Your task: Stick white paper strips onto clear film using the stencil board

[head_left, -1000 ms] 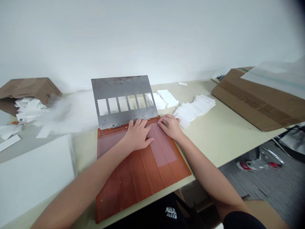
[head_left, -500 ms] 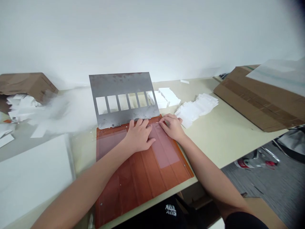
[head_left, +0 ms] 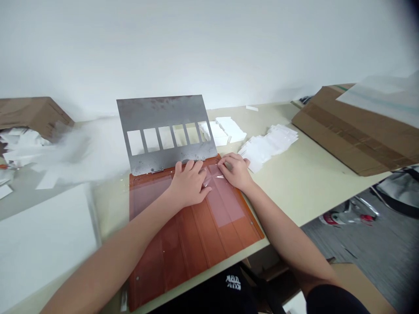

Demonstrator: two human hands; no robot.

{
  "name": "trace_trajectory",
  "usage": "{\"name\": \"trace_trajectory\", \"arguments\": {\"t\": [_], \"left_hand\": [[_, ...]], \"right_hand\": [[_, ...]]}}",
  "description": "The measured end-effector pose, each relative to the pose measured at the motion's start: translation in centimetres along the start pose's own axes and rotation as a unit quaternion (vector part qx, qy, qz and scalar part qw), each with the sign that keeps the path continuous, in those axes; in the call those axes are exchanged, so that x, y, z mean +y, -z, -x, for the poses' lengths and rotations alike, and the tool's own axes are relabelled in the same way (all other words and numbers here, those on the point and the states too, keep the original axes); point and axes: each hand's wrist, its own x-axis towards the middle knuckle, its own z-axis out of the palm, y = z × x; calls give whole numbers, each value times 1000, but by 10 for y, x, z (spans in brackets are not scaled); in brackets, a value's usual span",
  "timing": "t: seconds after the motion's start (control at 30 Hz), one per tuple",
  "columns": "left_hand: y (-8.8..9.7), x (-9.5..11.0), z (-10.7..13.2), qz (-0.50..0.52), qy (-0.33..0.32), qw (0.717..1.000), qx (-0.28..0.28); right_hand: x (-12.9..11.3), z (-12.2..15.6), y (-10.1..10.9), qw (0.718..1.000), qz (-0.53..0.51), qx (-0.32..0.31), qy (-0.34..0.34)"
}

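An orange-brown board (head_left: 183,261) with shallow grooves lies at the table's front edge. Hinged along its back stands a grey metal plate (head_left: 163,109) with a row of rectangular windows, tilted up. My left hand (head_left: 188,185) rests palm down on the board near the hinge, fingers spread. Beside it, my right hand (head_left: 237,172) has thumb and forefinger pinched at the upper edge of a clear film sheet (head_left: 227,207). Between my hands the film is creased and shiny. Another film sheet (head_left: 150,194) lies on the board's left, partly under my left forearm.
White slips (head_left: 268,144) are fanned out on the table at right, near white stacks (head_left: 229,129) behind the plate. A large cardboard box (head_left: 353,126) stands at far right. Left are a white sheet stack (head_left: 46,240), loose translucent film (head_left: 91,148) and an open carton (head_left: 36,113).
The film between my hands now shows creases and glare, its upper part bunched up. Both hands stay almost in place. The whole view has shifted slightly.
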Motion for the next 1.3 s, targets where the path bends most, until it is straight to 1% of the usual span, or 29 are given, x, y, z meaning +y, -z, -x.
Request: {"name": "trace_trajectory", "arguments": {"t": [0.23,0.4,0.6,0.73,0.87,1.0,1.1,1.17,1.3], "left_hand": [[1,4,1,-20,12,1000,8],[5,5,2,-13,8,1000,-2],[4,4,2,3,11,1000,-8],[4,5,2,0,12,1000,-7],[3,7,2,-14,16,1000,-5],[0,10,3,-31,17,999,16],[2,11,3,-36,19,999,29],[6,12,4,-30,14,999,26],[12,16,6,15,-11,1000,-5]], "right_hand": [[0,0,0,1000,-9,-4,-2],[-3,-1,4,1000,-20,-11,2],[-5,3,17,996,-40,-72,45],[-1,6,24,992,-43,-100,59],[5,7,24,992,-22,-104,68],[7,6,22,991,-9,-107,80],[7,6,22,991,-2,-106,87],[7,5,22,991,-1,-103,90],[7,5,22,990,3,-106,90]]}}
